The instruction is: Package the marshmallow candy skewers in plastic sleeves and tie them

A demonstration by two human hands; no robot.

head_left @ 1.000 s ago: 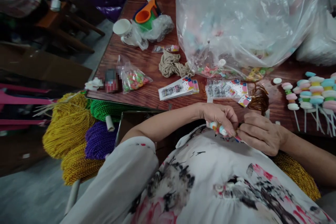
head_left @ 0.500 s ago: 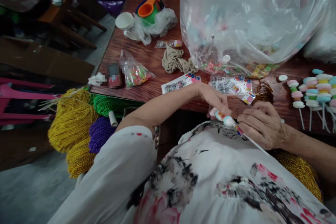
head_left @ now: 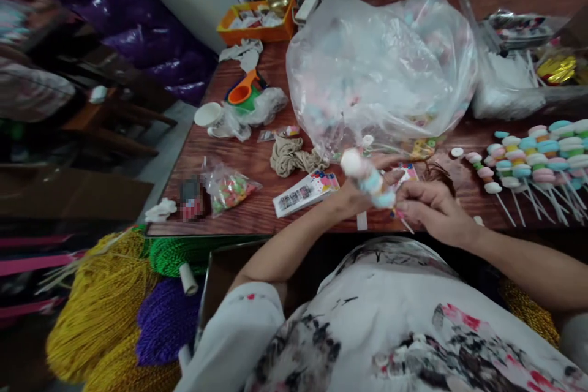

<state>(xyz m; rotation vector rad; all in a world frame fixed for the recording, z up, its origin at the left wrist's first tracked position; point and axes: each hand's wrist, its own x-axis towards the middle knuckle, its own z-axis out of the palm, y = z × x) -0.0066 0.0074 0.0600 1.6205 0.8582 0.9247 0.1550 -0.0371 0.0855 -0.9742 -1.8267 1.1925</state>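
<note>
- Just lifted puffy pink-white-blue candy stick (head_left: 369, 182) clear of white flowery shirt (head_left: 390, 300), right of frame centre; maybe freer to move.
- Pinching its low end with curled right hand (head_left: 434, 211).
- Cannot tell grip of left hand (head_left: 353, 198).

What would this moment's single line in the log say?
right hand: holds colourful skewer | left hand: partly behind it, grip unclear | table: large plastic bag, more skewers
</note>
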